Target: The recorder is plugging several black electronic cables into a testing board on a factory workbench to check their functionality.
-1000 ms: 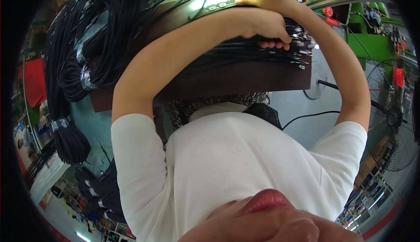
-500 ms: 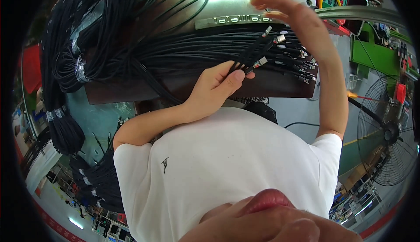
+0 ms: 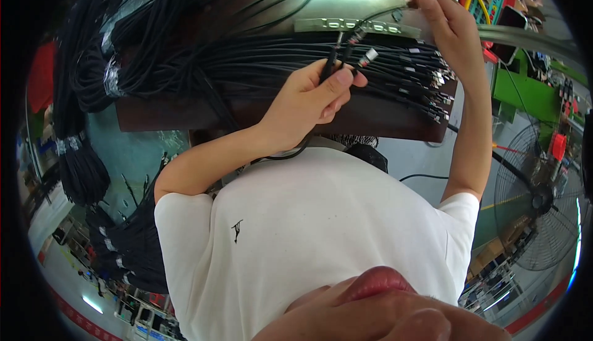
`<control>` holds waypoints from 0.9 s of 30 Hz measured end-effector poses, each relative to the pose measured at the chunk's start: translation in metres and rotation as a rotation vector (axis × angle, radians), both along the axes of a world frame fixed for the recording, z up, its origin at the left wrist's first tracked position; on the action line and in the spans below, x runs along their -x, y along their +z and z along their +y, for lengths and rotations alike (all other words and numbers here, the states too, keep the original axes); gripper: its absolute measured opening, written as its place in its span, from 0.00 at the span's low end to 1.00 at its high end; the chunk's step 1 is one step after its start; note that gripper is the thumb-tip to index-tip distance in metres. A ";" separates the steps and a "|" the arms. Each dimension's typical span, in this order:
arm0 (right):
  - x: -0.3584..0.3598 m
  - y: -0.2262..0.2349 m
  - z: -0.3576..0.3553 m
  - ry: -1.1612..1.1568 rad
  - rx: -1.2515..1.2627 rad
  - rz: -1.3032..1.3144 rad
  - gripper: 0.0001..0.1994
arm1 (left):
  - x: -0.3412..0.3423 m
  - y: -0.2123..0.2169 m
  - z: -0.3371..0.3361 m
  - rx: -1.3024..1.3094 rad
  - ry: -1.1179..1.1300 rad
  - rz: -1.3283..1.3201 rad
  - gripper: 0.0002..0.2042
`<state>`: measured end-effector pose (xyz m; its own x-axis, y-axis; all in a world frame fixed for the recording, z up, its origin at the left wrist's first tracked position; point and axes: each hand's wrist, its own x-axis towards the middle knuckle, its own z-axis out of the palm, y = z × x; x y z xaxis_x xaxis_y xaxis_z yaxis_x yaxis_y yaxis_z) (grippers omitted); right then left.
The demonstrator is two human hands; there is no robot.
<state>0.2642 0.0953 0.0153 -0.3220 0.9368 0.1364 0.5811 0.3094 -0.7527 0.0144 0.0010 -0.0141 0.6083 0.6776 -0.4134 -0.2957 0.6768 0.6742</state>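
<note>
Head view: our left grip (image 3: 315, 94) is closed round a few black cables (image 3: 330, 66) just below their ends, one bright metal plug (image 3: 370, 56) poking out to the right, all held above the desk (image 3: 179, 119). Our right grip (image 3: 450, 26) is up and to the right, fingers bunched narrow; a thin dark lead (image 3: 378, 15) arcs to the fingertips, but whether it's pinched we can't tell. Under that lead lies a slotted metal strip (image 3: 370, 27). Below it, a row of black cables (image 3: 265, 63) runs across the desk, connector ends (image 3: 438, 82) massed at the right. Further left, coiled cable bundles (image 3: 92, 97). Risks, we'd judge: a tug on the lead could pull a cable from the left grip; plugs could snag the row; a slack loop (image 3: 299, 153) by the white shirt (image 3: 346, 211) could catch.
</note>
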 end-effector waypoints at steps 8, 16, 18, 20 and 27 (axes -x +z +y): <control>0.044 -0.043 -0.029 0.095 -0.490 -0.336 0.16 | 0.008 -0.004 0.000 0.005 0.246 -0.002 0.15; 0.065 -0.050 -0.027 -0.057 -0.421 -0.101 0.11 | 0.018 -0.004 -0.001 -0.013 0.261 0.121 0.16; 0.075 -0.047 -0.023 0.023 -0.378 -0.006 0.09 | 0.026 -0.004 0.004 -0.119 0.335 0.156 0.18; 0.086 -0.053 -0.027 0.079 -0.261 -0.021 0.07 | 0.025 0.002 0.004 -0.028 0.363 0.042 0.19; 0.082 -0.051 -0.027 0.137 -0.423 -0.146 0.11 | 0.022 0.007 0.004 0.044 0.354 -0.074 0.13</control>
